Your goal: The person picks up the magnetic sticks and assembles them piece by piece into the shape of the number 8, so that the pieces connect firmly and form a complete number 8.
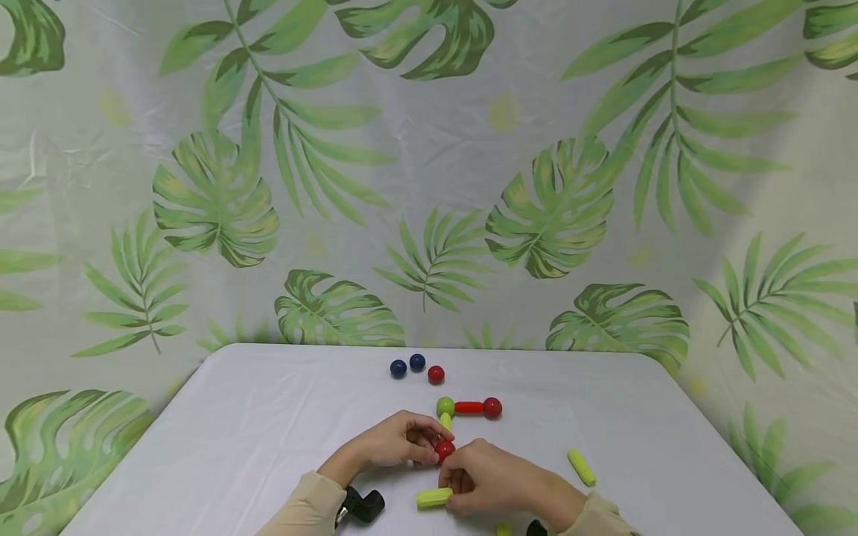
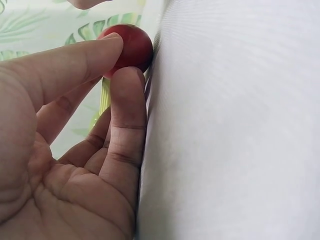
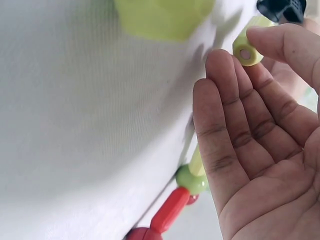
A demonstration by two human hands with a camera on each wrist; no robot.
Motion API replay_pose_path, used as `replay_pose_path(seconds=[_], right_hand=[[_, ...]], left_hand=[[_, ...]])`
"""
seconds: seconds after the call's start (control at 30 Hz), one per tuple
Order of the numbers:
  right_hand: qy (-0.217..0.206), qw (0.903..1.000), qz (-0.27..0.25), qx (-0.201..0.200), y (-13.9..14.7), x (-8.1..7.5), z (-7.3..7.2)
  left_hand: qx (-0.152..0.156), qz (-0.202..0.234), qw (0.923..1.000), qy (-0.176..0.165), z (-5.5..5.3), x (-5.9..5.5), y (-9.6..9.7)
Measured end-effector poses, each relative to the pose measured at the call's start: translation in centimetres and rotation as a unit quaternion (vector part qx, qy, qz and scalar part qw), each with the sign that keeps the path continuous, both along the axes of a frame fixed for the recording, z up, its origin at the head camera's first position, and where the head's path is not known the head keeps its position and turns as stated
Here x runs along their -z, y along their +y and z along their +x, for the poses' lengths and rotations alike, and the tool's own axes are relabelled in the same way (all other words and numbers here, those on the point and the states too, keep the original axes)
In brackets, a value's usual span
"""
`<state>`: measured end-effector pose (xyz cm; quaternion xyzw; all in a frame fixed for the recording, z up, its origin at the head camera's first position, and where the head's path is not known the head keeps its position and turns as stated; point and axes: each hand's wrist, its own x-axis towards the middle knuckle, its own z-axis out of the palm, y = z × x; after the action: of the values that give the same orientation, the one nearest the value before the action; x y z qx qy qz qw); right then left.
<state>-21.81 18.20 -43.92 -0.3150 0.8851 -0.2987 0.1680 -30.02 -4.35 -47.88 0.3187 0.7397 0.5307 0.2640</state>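
My left hand (image 1: pixel 395 441) rests low on the table, and its thumb and fingers pinch a red ball (image 1: pixel 445 450). From that ball a yellow-green stick (image 1: pixel 445 421) runs away to a green ball (image 1: pixel 445 406). A red stick (image 1: pixel 469 407) joins the green ball to a second red ball (image 1: pixel 492 407) on the right. Nearer me, my right hand (image 1: pixel 492 476) pinches a loose yellow-green stick (image 1: pixel 433 498) between thumb and fingers. In the right wrist view, the end of this held stick (image 3: pixel 245 54) shows a small round metallic centre.
Two blue balls, one (image 1: pixel 398 368) left of the other (image 1: pixel 417 362), lie at the back beside a loose red ball (image 1: pixel 436 374). Another yellow-green stick (image 1: pixel 581 467) lies to the right. A further one (image 1: pixel 503 529) shows at the bottom edge. A leaf-patterned sheet (image 1: pixel 429 171) hangs behind the table.
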Motion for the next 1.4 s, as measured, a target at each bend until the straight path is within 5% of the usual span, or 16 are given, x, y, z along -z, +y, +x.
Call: replay_pose_path(seconds=[0.27,0.73,1.4], right_hand=[[-0.022,0.9987,-0.033,0.032,1.8,-0.3,0.0],[0.008,0.9967,-0.064,0.049,5.2,-0.4,-0.6],[0.025,0.9961,-0.047,0.071,6.8,0.7,-2.3]], left_hand=[[-0.006,-0.003,1.0000,0.000,0.1,-0.1,0.1],[-0.009,-0.005,0.9999,0.007,0.3,-0.3,0.0],[-0.016,0.000,0.9999,0.001,0.5,-0.2,0.0]])
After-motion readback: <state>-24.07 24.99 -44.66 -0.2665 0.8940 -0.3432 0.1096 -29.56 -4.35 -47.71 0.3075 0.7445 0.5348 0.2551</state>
